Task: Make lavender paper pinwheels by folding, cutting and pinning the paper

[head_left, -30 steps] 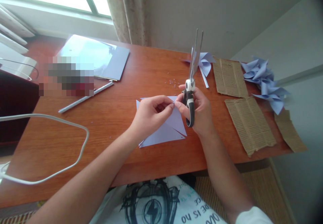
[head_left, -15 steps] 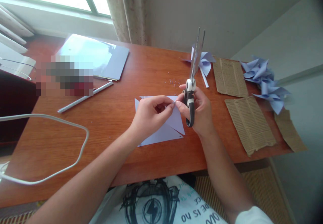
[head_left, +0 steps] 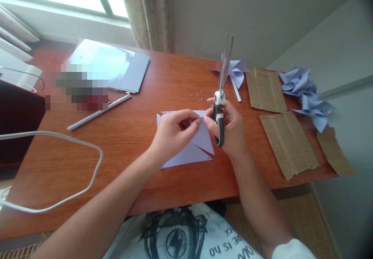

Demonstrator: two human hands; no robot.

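Observation:
A pale lilac sheet of paper (head_left: pixel 186 156) with slits cut in from its corners lies on the table beneath my hands. My left hand (head_left: pixel 177 130) pinches at the paper's upper right corner, thumb against forefinger; the bit between the fingertips is mostly hidden. Around the handle of the scissors (head_left: pixel 220 125) my right hand (head_left: pixel 231 126) is closed, with the blades pointing up and slightly apart. Its thumb and a fingertip also meet at that same corner, close to the left fingertips. A small dark hole shows near the paper's lower right corner.
Paper pinwheels (head_left: pixel 303 84) lie at the right, another pinwheel (head_left: pixel 237 72) behind the scissors. Corrugated cardboard pieces (head_left: pixel 288 142) rest near the right edge. Tiny paper scraps (head_left: pixel 201 95) dot the table. Leftward are a rolled paper stick (head_left: pixel 99 113), a glossy folder (head_left: pixel 128 70) and a white cable (head_left: pixel 99 161).
Both hands stay at the paper's corner, the fingertips shifting only slightly. The scissors have tipped a little to the left.

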